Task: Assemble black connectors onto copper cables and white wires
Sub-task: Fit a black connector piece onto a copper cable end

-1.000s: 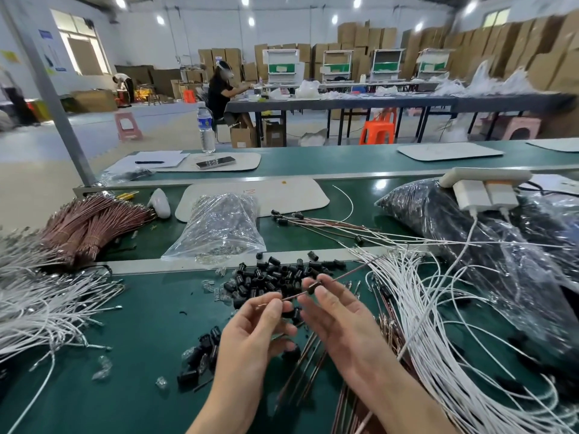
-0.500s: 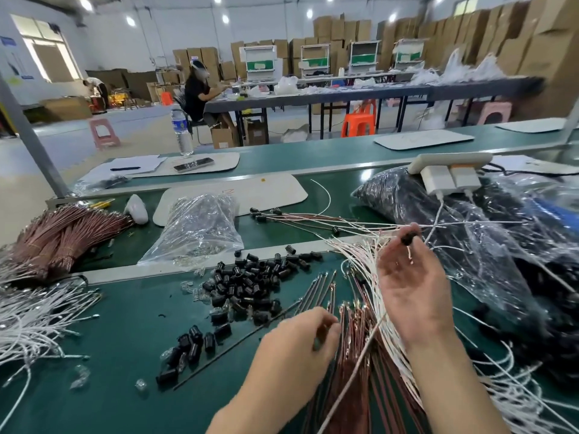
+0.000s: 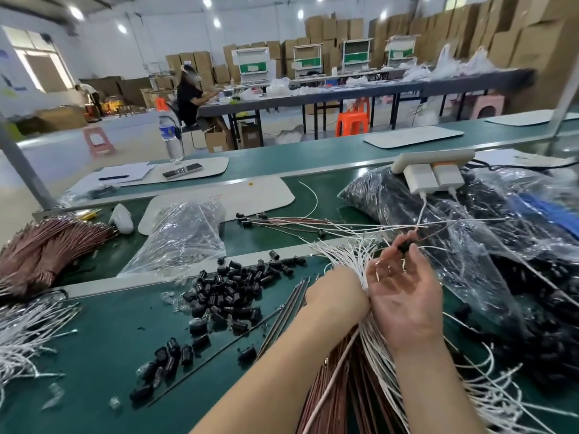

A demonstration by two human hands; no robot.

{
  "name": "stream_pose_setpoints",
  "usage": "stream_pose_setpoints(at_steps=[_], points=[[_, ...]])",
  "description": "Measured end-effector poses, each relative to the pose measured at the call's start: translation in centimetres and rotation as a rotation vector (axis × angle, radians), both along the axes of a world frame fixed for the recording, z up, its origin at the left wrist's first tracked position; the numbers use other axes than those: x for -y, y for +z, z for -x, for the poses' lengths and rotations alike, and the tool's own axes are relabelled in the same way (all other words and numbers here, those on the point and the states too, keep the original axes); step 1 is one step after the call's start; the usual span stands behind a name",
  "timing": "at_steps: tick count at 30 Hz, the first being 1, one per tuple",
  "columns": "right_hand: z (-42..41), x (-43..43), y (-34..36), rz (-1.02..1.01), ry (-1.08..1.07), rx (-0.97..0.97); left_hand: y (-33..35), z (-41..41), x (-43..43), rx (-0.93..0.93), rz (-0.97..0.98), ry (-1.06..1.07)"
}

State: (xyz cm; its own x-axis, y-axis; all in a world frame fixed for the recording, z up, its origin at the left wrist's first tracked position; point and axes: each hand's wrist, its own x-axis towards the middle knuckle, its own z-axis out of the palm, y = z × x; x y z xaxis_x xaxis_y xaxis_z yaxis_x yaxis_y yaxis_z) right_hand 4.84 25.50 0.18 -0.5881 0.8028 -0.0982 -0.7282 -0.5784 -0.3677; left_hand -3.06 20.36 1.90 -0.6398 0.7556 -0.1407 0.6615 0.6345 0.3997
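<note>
**Left hand crosses over to the white wires**

Up and to the right goes the left hand (image 3: 336, 296). Half a second ago it sat lower down over the copper cables (image 3: 338, 389); now it is among the fanned white wires (image 3: 351, 255), its wrist side touching the heel of the right hand (image 3: 404, 299). Only its back shows. The fingers are buried in the strands, so I cannot tell whether they are gripping one.

The right hand has barely shifted. It is still raised with the palm turned towards the camera, and thumb and forefinger still pinch the black connector (image 3: 405, 245) at the top. A thin lead runs from that connector off to the right. The other three fingers are loosely curled and hold nothing.

The camera view has swung a little, but the bench layout is unchanged:
- The loose pile of connectors (image 3: 232, 286) lies on the green mat (image 3: 103, 355), left of both hands.
- Copper cables run out from under the forearms towards the bottom edge.
- Finished leads (image 3: 282, 221) with connectors on their ends lie beyond the white fan.
- A clear plastic bag (image 3: 185, 236) sits behind the pile.
- A tied copper bundle (image 3: 47, 245) lies at far left, with more white strands (image 3: 22, 333) below it.
- On the right, a large bag of dark parts (image 3: 470, 255) has a power strip (image 3: 432, 170) on top of it.
</note>
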Motion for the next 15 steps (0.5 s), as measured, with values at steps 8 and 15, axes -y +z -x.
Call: stream_pose_setpoints(at_steps=[8, 15], points=[[0.0, -0.6, -0.3, 0.011, -0.023, -0.064, 0.4, 0.2, -1.1, -0.009, 0.050, 0.020], [-0.2, -0.5, -0.1, 0.037, -0.016, -0.113, 0.6, 2.2, -0.4, 0.457, -0.158, 0.108]])
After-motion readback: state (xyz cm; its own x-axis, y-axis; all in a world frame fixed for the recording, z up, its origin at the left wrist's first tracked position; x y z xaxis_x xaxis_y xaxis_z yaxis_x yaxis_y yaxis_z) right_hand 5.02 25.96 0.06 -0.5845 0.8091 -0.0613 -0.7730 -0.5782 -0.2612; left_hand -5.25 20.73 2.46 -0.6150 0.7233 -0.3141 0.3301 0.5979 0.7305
